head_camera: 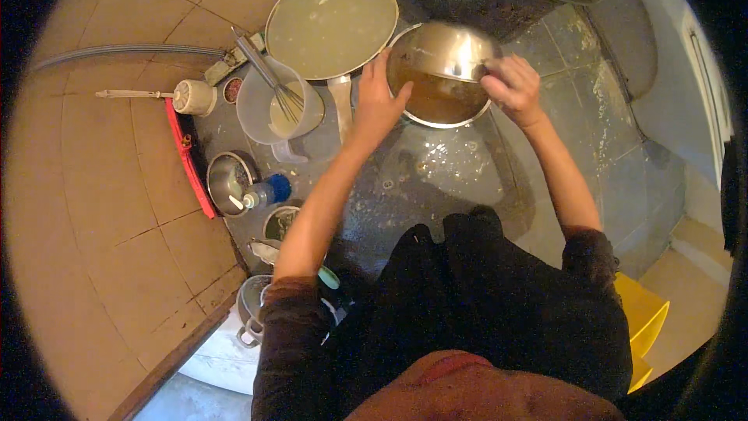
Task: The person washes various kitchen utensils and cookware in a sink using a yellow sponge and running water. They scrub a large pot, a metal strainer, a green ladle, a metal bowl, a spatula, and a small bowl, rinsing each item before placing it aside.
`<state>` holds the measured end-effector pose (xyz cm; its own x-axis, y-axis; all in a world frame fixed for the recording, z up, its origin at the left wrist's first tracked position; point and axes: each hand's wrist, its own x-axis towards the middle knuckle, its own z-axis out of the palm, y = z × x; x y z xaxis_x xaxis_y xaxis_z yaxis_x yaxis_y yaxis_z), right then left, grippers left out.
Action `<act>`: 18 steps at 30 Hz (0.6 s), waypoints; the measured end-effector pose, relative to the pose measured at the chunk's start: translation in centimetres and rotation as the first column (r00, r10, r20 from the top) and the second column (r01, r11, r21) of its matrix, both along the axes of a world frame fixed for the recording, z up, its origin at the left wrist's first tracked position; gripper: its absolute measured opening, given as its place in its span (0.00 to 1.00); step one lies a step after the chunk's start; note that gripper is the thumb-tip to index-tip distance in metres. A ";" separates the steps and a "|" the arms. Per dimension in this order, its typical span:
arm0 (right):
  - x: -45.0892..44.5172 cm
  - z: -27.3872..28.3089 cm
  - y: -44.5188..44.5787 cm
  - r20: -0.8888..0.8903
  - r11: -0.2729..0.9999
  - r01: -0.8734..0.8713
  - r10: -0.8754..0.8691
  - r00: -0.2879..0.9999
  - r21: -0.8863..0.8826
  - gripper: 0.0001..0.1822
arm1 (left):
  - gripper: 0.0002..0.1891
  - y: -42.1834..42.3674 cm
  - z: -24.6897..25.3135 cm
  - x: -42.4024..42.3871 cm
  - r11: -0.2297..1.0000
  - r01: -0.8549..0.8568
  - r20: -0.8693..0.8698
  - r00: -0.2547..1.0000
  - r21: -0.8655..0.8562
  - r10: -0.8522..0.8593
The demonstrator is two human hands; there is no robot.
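Note:
A wide metal bowl with a brownish inside sits on the wet floor before me. My left hand is at its left rim, thumb apart over the inside. A shiny metal bowl, slightly blurred, tilts over the wide one. My right hand grips its lower right edge. Just left of my hands stands a large pan full of cloudy liquid, its pale handle pointing toward me. Beside that is a translucent plastic jug with a wire whisk in it.
Along the tiled wall lie a red squeegee, a white long-handled dipper, a small steel bowl and a pump bottle. A dark tub stands behind; a yellow plastic object is at right.

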<state>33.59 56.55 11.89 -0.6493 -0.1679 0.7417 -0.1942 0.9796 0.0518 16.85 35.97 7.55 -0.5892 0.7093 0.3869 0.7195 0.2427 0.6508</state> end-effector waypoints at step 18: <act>-4.7 -0.9 -5.5 0.093 0.508 0.327 -0.432 0.897 -0.797 0.20 | 0.28 -0.3 -0.3 2.5 0.909 -0.345 0.939 0.322 0.235 -0.120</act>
<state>28.86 51.05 10.98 -0.4168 0.7482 0.5162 0.1614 0.6198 -0.7680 19.36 35.66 7.26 -0.7756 0.5609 -0.2895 -0.4255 -0.1257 0.8962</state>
